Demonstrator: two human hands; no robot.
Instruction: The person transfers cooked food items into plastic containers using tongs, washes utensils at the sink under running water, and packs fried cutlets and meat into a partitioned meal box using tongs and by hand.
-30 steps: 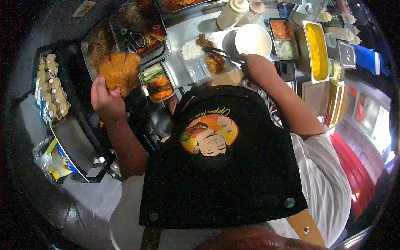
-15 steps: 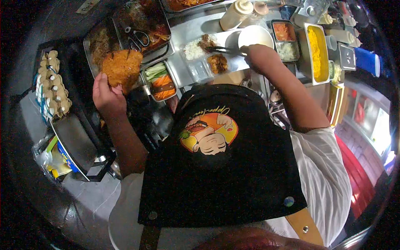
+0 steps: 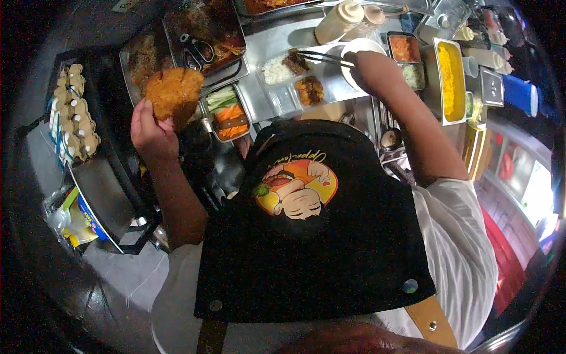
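At the left, my left hand [image 3: 154, 133] grips the lower edge of a round, orange-brown breaded piece [image 3: 173, 93], held up over dark metal trays. My right hand [image 3: 375, 74] is closed on black tongs or chopsticks [image 3: 324, 57]; which of the two is unclear. Their tips touch dark meat [image 3: 296, 62] beside white rice [image 3: 276, 72] in a clear compartment container. Browned food pieces [image 3: 309, 90] lie in another compartment nearer me. Partly behind my right hand is a white bowl [image 3: 361, 46].
Sliced vegetables fill a metal tub [image 3: 243, 105] near my apron. Scissors [image 3: 196, 50] rest on the dark tray. Squeeze bottles [image 3: 339, 22] stand behind the bowl. Yellow food [image 3: 446, 79] fills a long pan at right. Egg cartons [image 3: 75, 115] are stacked at far left.
My right hand and the black utensil have shifted slightly right and up, covering more of the bowl. The dark meat sits further over the rice's right side. My left hand keeps its grip on the breaded piece.
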